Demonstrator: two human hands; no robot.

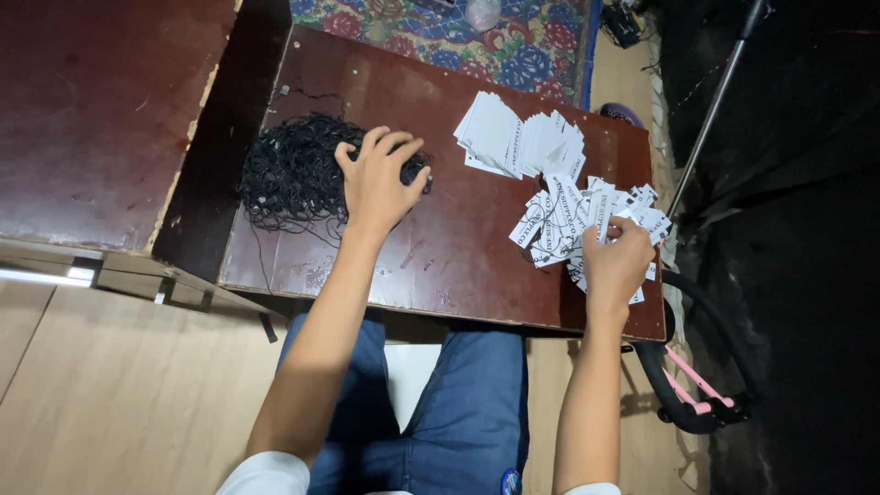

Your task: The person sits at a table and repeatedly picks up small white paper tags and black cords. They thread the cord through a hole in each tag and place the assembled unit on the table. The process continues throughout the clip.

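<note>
A tangled heap of thin black cords (293, 174) lies on the left part of the dark red-brown tabletop (440, 247). The left hand (378, 183) rests on the heap's right edge, its grip loose, fingers curled down into the strands and pinching at them; whether a single cord is caught between the fingertips cannot be told.

To the right, a pile of white paper tags (573, 225), some already strung with black cord, lies scattered near the tabletop's right edge. The right hand (616, 264) lies on this pile, its grip closed on one tag between thumb and fingers.

Behind that, a neater fanned stack of white tags (513, 137) lies flat. Below the tabletop show blue trousers (477, 412) and a wooden floor (119, 394).
</note>
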